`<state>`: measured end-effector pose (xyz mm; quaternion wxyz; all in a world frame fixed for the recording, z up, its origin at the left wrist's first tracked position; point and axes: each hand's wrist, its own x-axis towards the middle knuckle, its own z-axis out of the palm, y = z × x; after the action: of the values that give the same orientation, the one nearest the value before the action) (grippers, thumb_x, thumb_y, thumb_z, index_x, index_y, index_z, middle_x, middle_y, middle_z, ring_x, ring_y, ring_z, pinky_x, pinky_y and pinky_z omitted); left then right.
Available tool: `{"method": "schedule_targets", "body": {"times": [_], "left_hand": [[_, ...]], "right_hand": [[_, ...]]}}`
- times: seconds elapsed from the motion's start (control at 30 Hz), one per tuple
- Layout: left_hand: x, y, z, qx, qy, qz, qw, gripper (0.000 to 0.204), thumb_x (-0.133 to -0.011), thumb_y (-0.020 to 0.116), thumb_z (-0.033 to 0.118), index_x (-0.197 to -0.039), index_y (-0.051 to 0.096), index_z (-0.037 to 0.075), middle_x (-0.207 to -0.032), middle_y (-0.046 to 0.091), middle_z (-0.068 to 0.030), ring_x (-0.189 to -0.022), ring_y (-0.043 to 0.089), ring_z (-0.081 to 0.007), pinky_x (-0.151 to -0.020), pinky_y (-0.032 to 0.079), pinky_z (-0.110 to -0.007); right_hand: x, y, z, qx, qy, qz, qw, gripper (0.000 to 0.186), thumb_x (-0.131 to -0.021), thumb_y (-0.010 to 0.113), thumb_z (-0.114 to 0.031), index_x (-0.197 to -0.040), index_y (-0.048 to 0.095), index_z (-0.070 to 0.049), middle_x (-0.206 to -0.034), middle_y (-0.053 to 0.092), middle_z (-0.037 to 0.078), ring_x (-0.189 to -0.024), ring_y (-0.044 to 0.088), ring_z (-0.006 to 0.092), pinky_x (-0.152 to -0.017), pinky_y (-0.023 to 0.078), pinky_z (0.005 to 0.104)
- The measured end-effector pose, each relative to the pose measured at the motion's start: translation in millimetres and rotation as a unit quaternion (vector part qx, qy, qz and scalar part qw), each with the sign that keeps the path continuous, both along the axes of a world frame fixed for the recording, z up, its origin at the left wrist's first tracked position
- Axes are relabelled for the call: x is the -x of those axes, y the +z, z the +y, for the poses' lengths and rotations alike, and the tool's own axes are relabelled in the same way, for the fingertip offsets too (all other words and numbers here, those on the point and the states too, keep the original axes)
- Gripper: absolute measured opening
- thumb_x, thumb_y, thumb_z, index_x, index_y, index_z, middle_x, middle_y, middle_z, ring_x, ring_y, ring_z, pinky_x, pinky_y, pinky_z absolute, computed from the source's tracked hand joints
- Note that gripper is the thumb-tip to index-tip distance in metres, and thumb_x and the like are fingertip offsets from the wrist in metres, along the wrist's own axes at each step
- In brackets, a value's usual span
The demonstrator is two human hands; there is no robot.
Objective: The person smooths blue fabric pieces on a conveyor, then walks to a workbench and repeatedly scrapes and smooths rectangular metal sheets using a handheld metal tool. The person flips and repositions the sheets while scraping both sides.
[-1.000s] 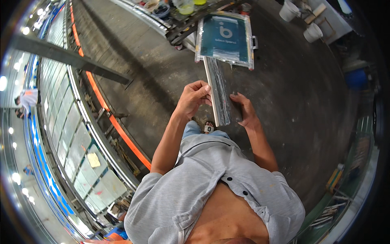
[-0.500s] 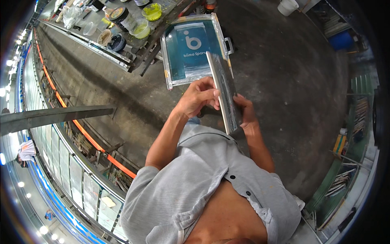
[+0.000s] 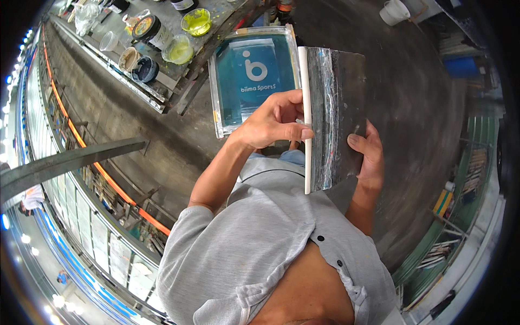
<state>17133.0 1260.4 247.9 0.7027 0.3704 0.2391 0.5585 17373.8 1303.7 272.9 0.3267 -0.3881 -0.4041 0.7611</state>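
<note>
A screen-printing squeegee (image 3: 327, 116) is held up in front of my body, its broad dark face turned up and streaked with dried ink. Along its left side runs a pale blade edge (image 3: 306, 70). My left hand (image 3: 273, 120) grips that edge, thumb on top and fingers partly hidden behind it. On the opposite side, my right hand (image 3: 369, 151) holds the dark edge with the thumb on the face; its other fingers are mostly behind. Beyond the hands, a framed printing screen (image 3: 214, 95) with teal mesh and a pale logo leans near the table.
At the upper left, a stained worktable (image 3: 172, 81) carries tubs of yellow-green ink (image 3: 196, 23), a dark jar (image 3: 146, 27) and several cups. A grey metal bar (image 3: 76, 157) juts in from the left. A white bucket (image 3: 394, 12) stands far right, with racks (image 3: 479, 157) below it.
The squeegee has turned from nearly edge-on to showing its broad face. My right hand has moved right with its far edge, and my left thumb now lies across the pale edge.
</note>
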Motion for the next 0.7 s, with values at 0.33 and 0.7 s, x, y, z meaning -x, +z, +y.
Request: {"method": "schedule_targets", "body": {"times": [0.33,0.7], "left_hand": [[-50,14,47,-0.034,0.034,-0.046,0.998,0.034,-0.083,0.075,0.003,-0.113,0.06,-0.005,-0.099,0.068,-0.0131,-0.086,0.068,-0.0168,-0.074,0.059,-0.031],[-70,35,76,0.023,0.044,0.036,0.998,0.023,-0.084,0.076,0.001,-0.099,0.059,-0.003,-0.086,0.069,-0.0126,-0.071,0.07,-0.0174,-0.065,0.059,-0.028]], "right_hand": [[-33,-7,68,0.055,0.103,0.081,0.99,0.055,-0.082,0.066,-0.025,-0.124,0.056,0.008,-0.1,0.068,0.016,-0.082,0.067,0.021,-0.074,0.055,0.0355],[-17,-20,89,0.118,0.16,0.269,0.942,0.04,-0.094,0.056,-0.034,-0.104,0.06,0.004,-0.07,0.058,0.01,-0.065,0.06,0.0151,-0.056,0.05,0.0261]]}}
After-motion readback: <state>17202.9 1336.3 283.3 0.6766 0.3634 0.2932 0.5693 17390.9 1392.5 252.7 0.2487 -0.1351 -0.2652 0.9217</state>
